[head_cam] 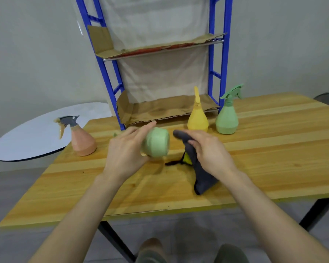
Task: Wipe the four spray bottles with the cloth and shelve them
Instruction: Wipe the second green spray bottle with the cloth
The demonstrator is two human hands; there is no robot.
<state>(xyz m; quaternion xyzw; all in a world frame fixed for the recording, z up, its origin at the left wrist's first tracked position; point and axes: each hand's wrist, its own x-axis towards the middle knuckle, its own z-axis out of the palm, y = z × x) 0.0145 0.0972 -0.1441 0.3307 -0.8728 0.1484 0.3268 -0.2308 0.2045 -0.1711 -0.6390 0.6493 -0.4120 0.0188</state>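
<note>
left hand (125,149): fingers (142,131) wrap pale green bottle (157,142), its base tipped toward the person, probably for wiping | right hand (209,150): fingers (196,144) pinch grey cloth (199,173) just beside the bottle | beyond the fingers: pink bottle (83,141), yellow bottle (198,118) and green bottle (227,118) wait on the tabletop (273,158) | shelf (169,109): no bottle yet

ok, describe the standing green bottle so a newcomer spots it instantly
On the wooden table, look by the right post of the blue rack. The green spray bottle stands upright there, right of the yellow bottle; the other green one lies tipped in the left hand.
</note>
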